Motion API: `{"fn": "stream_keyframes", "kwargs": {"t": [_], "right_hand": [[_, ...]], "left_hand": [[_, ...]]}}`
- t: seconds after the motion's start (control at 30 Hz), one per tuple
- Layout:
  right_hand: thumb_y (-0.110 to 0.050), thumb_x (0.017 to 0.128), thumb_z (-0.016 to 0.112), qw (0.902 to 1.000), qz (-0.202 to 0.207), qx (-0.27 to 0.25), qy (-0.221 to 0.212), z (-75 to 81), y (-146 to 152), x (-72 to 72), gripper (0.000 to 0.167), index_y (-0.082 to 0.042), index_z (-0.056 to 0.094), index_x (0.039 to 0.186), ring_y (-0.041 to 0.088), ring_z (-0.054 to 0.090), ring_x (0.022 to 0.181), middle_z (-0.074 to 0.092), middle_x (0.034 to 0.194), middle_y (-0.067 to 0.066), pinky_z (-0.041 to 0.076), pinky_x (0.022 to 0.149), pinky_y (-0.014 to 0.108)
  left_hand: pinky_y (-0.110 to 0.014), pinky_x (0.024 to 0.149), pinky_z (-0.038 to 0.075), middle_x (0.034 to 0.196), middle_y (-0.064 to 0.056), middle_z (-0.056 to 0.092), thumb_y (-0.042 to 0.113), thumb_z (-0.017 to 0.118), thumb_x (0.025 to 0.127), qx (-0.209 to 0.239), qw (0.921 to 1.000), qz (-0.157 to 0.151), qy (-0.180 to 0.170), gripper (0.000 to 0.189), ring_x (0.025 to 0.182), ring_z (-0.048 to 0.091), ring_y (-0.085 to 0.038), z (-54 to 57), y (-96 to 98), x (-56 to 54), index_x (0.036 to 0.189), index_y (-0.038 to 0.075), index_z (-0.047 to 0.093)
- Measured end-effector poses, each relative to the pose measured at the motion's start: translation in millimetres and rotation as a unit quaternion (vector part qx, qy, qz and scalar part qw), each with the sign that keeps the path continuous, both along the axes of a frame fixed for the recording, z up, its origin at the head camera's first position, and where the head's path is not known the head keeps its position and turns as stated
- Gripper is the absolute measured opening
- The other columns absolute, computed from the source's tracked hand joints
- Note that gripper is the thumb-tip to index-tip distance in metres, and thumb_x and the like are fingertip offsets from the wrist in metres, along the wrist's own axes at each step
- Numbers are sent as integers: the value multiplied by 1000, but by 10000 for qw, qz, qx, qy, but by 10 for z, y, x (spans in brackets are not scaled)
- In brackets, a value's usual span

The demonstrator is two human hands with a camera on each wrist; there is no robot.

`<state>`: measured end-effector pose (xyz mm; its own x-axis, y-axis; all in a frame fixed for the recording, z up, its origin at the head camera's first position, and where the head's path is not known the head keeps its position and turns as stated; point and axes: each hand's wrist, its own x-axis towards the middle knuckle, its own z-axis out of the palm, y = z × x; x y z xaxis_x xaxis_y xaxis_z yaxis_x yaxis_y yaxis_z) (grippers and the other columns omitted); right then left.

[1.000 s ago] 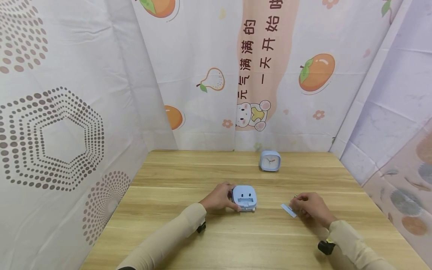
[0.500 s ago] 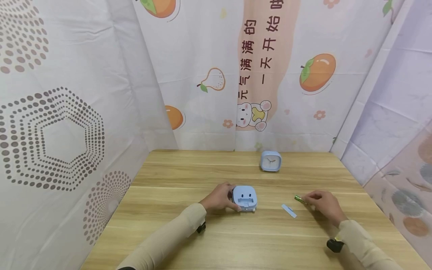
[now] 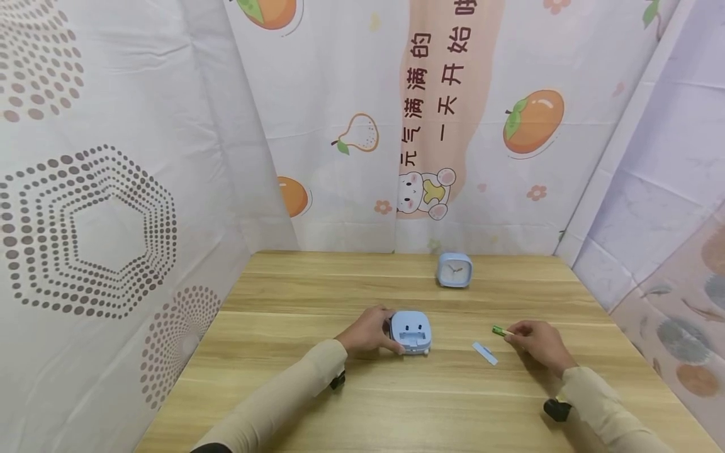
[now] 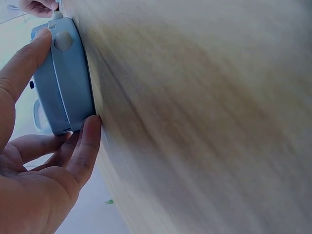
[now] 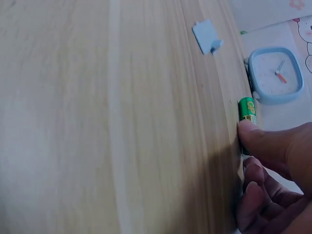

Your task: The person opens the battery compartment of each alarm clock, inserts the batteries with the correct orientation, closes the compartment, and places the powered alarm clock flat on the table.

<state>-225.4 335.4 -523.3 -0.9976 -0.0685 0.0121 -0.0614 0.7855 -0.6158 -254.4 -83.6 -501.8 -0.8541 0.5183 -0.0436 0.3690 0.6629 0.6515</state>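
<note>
A light-blue alarm clock (image 3: 410,324) lies with its back up in the head view, its battery compartment uncovered. My left hand (image 3: 369,330) grips its left side; in the left wrist view the thumb (image 4: 30,58) presses one edge and the fingers (image 4: 87,146) hold the other. Off to the right, my right hand (image 3: 538,343) pinches a green battery (image 3: 498,330) between thumb and fingertips. The right wrist view shows the battery (image 5: 247,108) sticking out past the thumb. A small blue battery cover (image 3: 484,353) lies on the table between the hands.
A second light-blue clock (image 3: 454,270) stands upright near the table's back edge, its face forward. The wooden table (image 3: 317,283) meets printed curtains (image 3: 340,189) at the back and sides.
My right hand has moved away from the battery cover, to the right and back, and the green battery has come into sight in its fingers. The left hand and its clock stay put.
</note>
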Motion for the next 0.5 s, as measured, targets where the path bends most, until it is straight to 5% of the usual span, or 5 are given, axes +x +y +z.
{"fn": "stream_keyframes", "kwargs": {"t": [0.17,0.5], "right_hand": [[-33,98,72,9999,-106,-102,22,-11,-74,-12,28,-7,76,108,26,64,94,73,104,10,49,74,35],[-23,102,67,9985,-302,-457,-10,42,-173,-19,31,2,71,119,19,60,78,73,97,10,49,61,29]], "left_hand": [[-27,92,50,113,2,60,41,95,71,38,10000,-71,-42,82,100,56,-9,-6,20,5,136,4,63],[-26,90,50,112,3,59,42,95,71,13,10000,-46,-12,80,100,56,-9,-10,1,-12,135,6,64]]}}
